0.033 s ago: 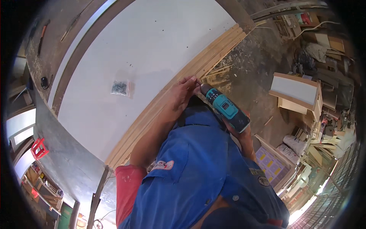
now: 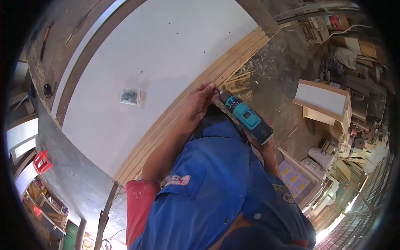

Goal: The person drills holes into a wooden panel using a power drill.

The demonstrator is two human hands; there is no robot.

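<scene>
My right hand (image 2: 266, 143) is wrapped round a teal and black cordless drill (image 2: 246, 116), and the drill's body hides most of its fingers. The chuck points up and to the left, with a short dark bit (image 2: 217, 88) at its front. Beside the bit tip, the fingers of my left hand (image 2: 201, 99) are pinched together. Whatever small thing they hold is too hidden to name. That hand is at the edge of the stacked wooden strips (image 2: 166, 114) bordering a large white panel (image 2: 166, 54). A small clear bag of dark screws (image 2: 130, 96) lies on the panel.
Dark specks are scattered over the panel. Hand tools, one with an orange handle (image 2: 46, 33), lie on the surface beyond it. A red stool (image 2: 42, 161) stands at left. To the right are a white-topped wooden box (image 2: 321, 98), sacks (image 2: 321, 158) and wood scraps.
</scene>
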